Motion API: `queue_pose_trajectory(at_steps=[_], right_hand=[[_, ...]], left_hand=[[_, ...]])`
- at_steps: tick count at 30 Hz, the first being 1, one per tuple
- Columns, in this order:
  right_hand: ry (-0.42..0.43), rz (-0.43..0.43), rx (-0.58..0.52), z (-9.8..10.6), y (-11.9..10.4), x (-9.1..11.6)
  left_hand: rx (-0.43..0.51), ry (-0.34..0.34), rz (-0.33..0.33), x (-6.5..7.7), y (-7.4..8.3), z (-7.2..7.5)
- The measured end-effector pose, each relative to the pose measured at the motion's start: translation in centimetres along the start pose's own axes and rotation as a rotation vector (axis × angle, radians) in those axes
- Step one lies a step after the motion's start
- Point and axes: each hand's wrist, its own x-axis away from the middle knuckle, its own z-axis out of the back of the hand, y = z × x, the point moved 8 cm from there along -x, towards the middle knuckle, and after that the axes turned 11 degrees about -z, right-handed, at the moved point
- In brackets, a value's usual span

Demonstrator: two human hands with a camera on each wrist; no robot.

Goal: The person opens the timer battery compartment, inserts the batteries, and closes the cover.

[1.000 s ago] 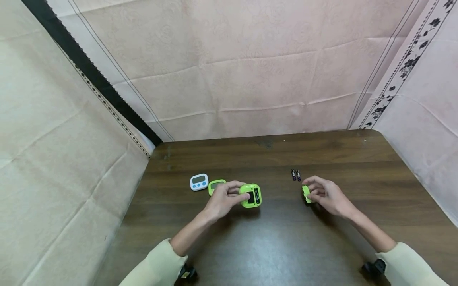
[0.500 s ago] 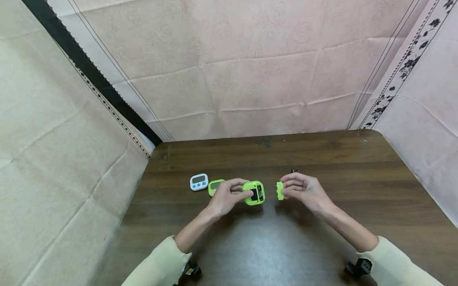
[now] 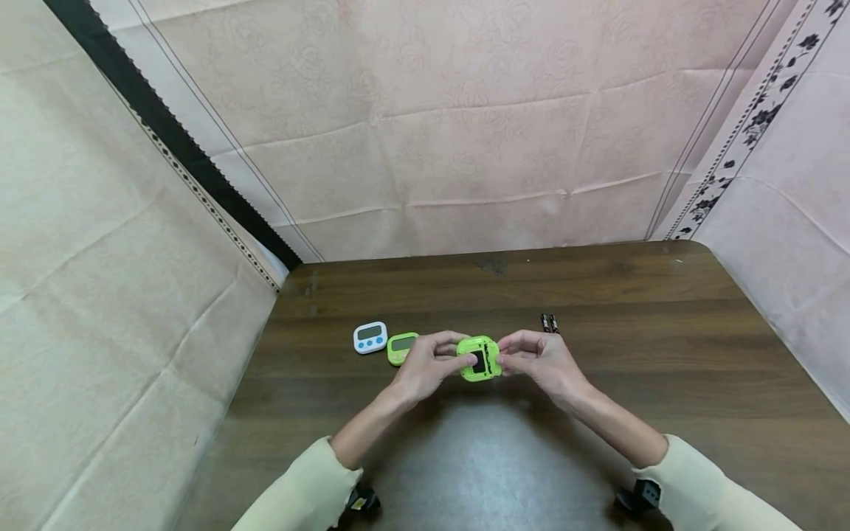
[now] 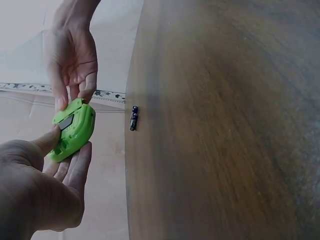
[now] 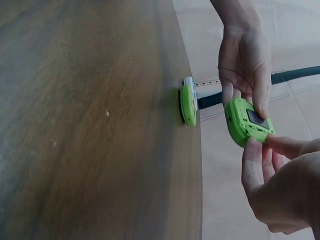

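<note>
Over the table, my left hand grips a green digital timer by its left side, its back turned up and the thumb beside a dark square. My right hand pinches the small green battery cover between thumb and fingers. That cover lies against the battery compartment side of the timer, touching it. Whether it sits fully flush, I cannot tell. Fingers of both hands hide parts of the timer's edges.
A white timer and a second green timer lie side by side at the left, the green one partly behind my left hand. Two dark batteries lie beyond my right hand. The brown wooden table ends at a cloth backdrop.
My right hand has moved left with the battery cover, from near the batteries to the timer's back. My left hand has shifted the timer slightly right.
</note>
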Motion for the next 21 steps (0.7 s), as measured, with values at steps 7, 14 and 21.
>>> queue_pose_trajectory(at_steps=[7,14,21], right_hand=[[0.055,0.051,0.073,-0.3,-0.6,0.0],[0.076,0.052,0.071,-0.3,-0.9,-0.1],[0.026,-0.010,0.047,0.1,-0.5,-0.5]], left_hand=[[0.002,0.006,-0.014,-0.2,0.1,0.0],[-0.045,0.012,-0.021,-0.2,0.6,0.2],[-0.058,0.029,-0.029,0.1,1.0,0.3]])
